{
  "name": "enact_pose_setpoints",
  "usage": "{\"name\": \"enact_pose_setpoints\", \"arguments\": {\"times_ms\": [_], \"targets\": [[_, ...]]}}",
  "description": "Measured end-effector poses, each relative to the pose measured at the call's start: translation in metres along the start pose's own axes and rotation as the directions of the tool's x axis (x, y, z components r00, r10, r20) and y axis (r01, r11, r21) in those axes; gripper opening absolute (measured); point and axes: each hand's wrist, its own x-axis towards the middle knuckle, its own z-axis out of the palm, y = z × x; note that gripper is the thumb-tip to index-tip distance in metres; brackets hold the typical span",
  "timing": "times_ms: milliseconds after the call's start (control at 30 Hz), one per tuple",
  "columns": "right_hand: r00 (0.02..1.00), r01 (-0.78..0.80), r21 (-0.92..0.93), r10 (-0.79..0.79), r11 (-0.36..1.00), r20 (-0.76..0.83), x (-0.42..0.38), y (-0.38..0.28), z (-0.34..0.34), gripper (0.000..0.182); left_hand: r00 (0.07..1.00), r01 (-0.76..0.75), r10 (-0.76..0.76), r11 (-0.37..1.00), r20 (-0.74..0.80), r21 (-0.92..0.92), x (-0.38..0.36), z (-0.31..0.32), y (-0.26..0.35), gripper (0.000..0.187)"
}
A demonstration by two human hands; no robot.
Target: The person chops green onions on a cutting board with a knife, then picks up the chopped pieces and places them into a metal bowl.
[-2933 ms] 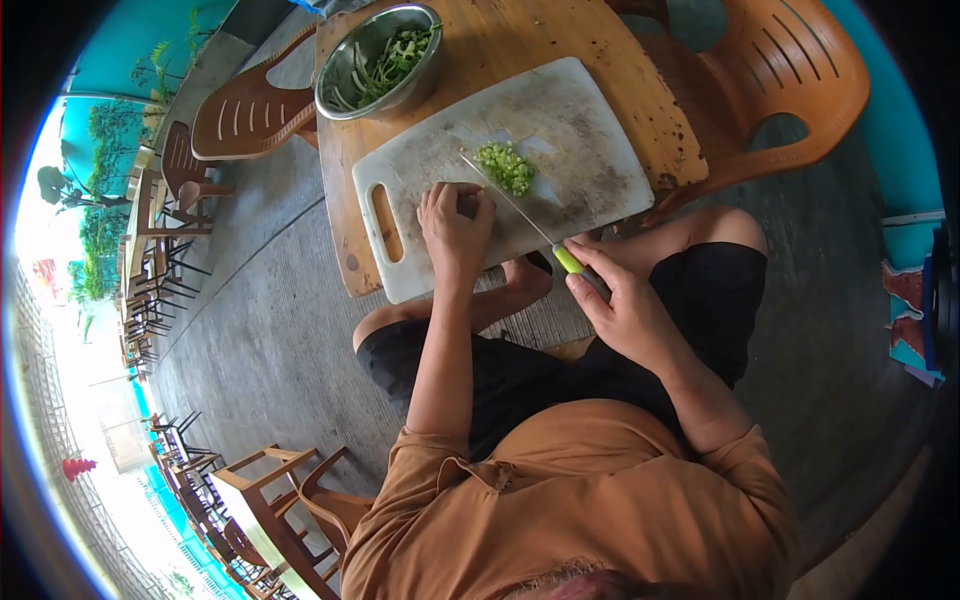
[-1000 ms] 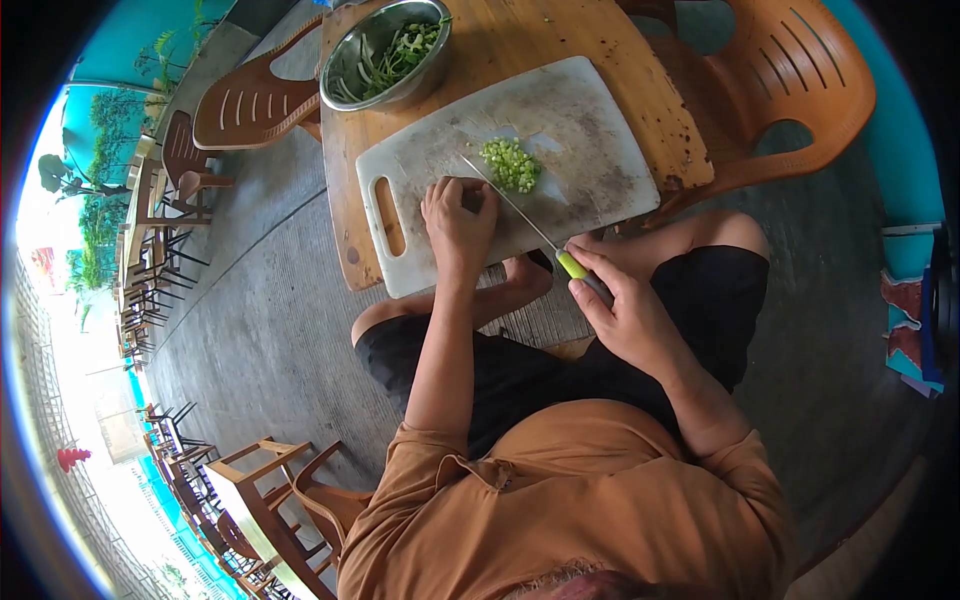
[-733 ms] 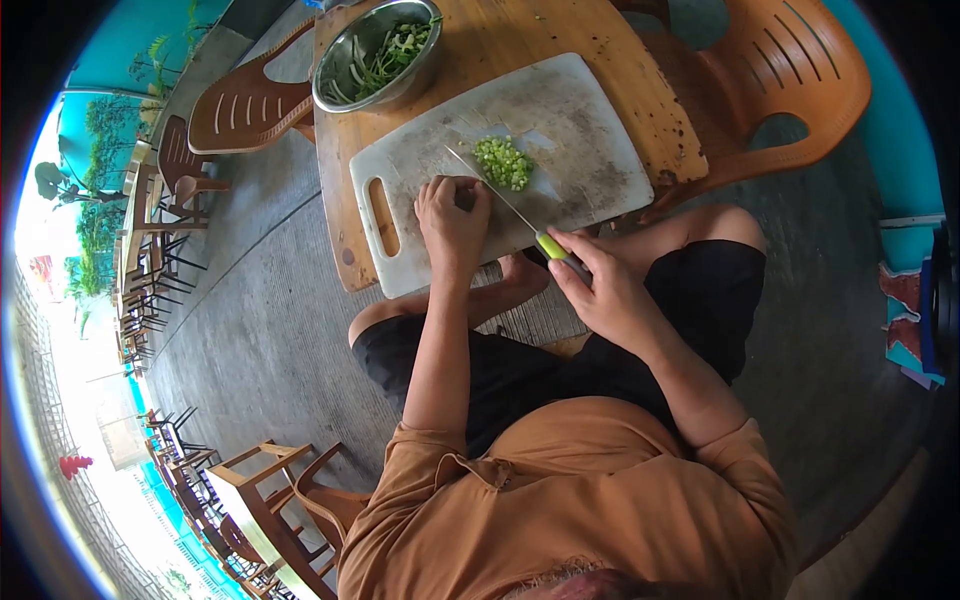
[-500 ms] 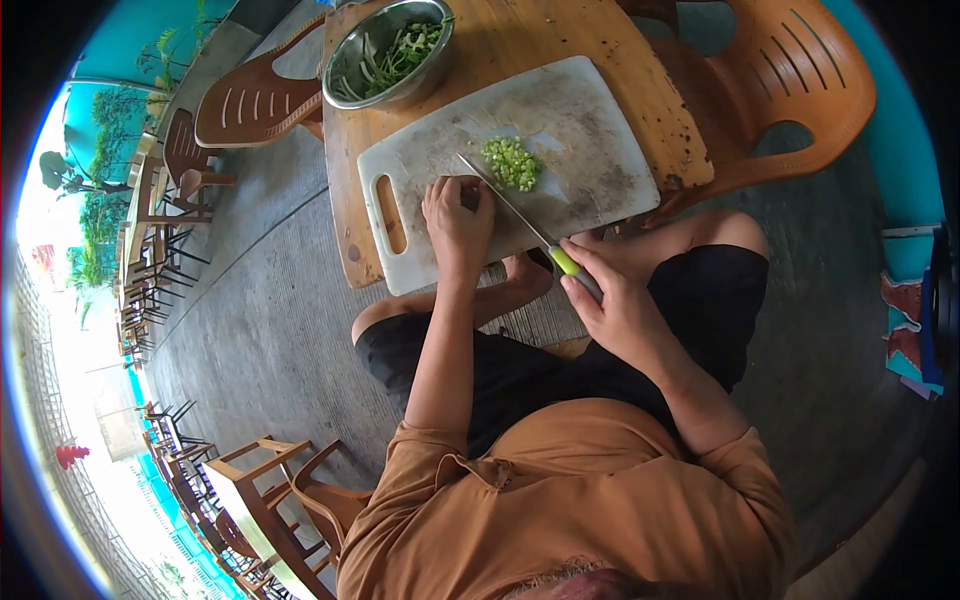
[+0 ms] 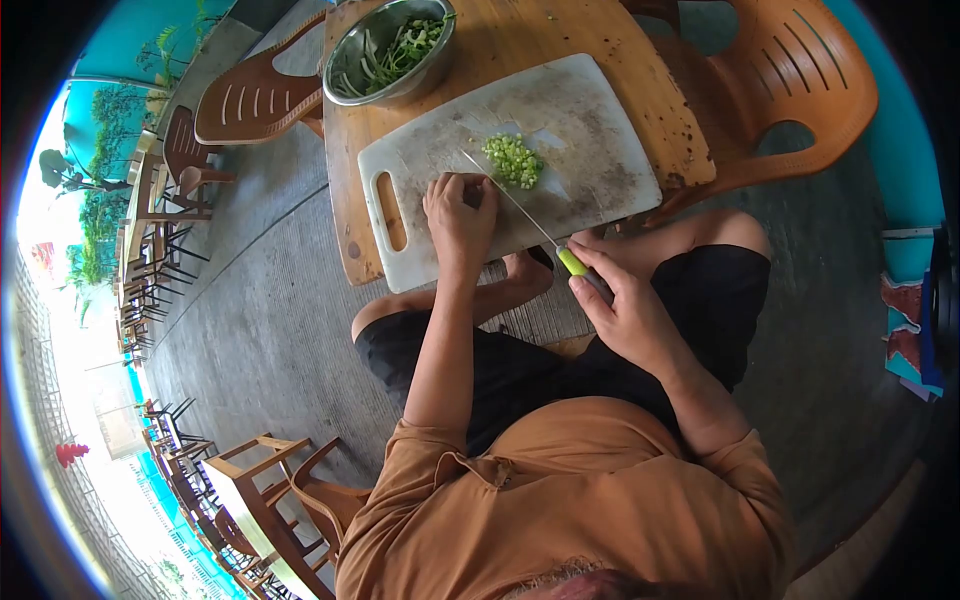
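My right hand [image 5: 628, 308] is wrapped round the green and grey handle of a knife [image 5: 572, 262]. Its thin blade runs up and left across the cutting board [image 5: 420, 268], with the tip just past the fingers of my left hand [image 5: 460, 215]. Those fingers are curled down on the board beside the blade; whatever they pinch is hidden under them. A small heap of chopped pale green vegetable pieces [image 5: 512, 161] lies on the far side of the blade. The worn white board has a handle slot on its left.
A metal bowl [image 5: 432, 78] of cut greens [image 5: 400, 58] stands on the wooden table [image 5: 540, 30], behind the board's left part. Brown chairs [image 5: 262, 100] flank the table on both sides. My crossed legs are below the near edge.
My right hand and the knife handle have shifted slightly right and toward me, drawing the blade along. My left hand has stayed almost in place, and the chopped heap looks unchanged.
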Motion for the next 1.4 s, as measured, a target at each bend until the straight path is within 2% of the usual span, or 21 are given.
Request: {"name": "enact_pose_setpoints", "arguments": {"times_ms": [400,467,667,767,1000,1067,1400], "targets": [[0.999,0.017,-0.057,-0.018,0.998,-0.027,0.015,0.009,0.012,0.04,0.999,-0.048,0.048,0.999,0.005,0.011,0.0,0.0,-0.001,0.011],[0.996,0.071,-0.139,-0.078,0.988,-0.046,0.016,0.009,0.014,0.04,0.998,-0.055,0.055,0.998,0.002,0.028,-0.001,0.0,0.001,0.01],[0.99,0.119,-0.132,-0.127,0.984,-0.054,-0.001,0.011,0.003,0.041,0.996,-0.083,0.084,0.995,-0.026,0.058,0.0,0.001,0.002,0.011],[0.999,0.03,-0.04,-0.031,0.999,-0.024,0.001,0.006,0.001,0.04,0.996,-0.087,0.088,0.995,-0.013,0.055,-0.001,0.002,0.004,0.011],[0.998,0.031,-0.037,-0.032,0.999,-0.051,0.001,0.006,-0.001,0.04,0.999,-0.037,0.038,0.998,-0.02,0.057,-0.001,0.001,0.003,0.012],[1.0,-0.002,0.035,0.003,0.999,-0.021,0.001,0.003,-0.002,0.041,0.999,-0.047,0.048,0.998,-0.018,0.05,0.0,0.0,0.002,0.012],[1.0,0.022,0.007,-0.022,1.0,-0.005,-0.001,0.001,-0.003,0.04,1.0,-0.006,0.006,1.0,0.005,0.004,0.001,-0.001,0.003,0.012]]}}
